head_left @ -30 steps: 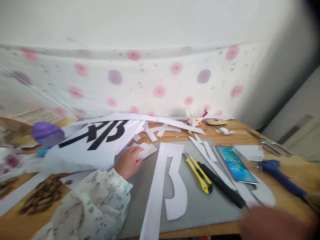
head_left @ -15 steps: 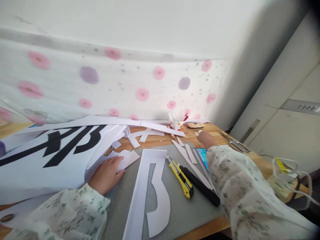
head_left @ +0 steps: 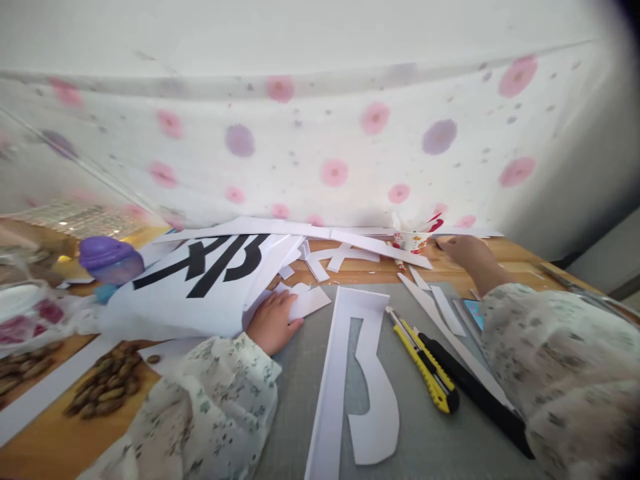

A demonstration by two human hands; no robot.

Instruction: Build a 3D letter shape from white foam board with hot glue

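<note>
Fingers apart, my left hand [head_left: 274, 323] rests on a white foam board offcut [head_left: 311, 303] at the edge of the grey cutting mat [head_left: 295, 393]. My right hand [head_left: 465, 259] reaches to the back right of the table, beside a paper cup [head_left: 411, 241]. Its fingers look curled, and whatever is under them is hidden. Between my arms lie a long white foam board strip [head_left: 327, 380] and a cut curved white piece [head_left: 377, 407]. To their right are a yellow utility knife [head_left: 425, 363] and a black-handled cutter [head_left: 475, 390].
A white sheet with black lettering [head_left: 165, 303] bulges at left. Behind it are foam board strips [head_left: 380, 249]. Further left sit a purple-lidded cup [head_left: 110, 257], a pile of brown nuts [head_left: 107, 385] and a plastic tub [head_left: 25, 310]. Scissors [head_left: 575, 287] lie at the right.
The view has swung left, bringing the nuts and purple-lidded cup into sight. My right hand has moved back to where the computer mouse lay, which is now covered. My left hand stays on the offcut.
</note>
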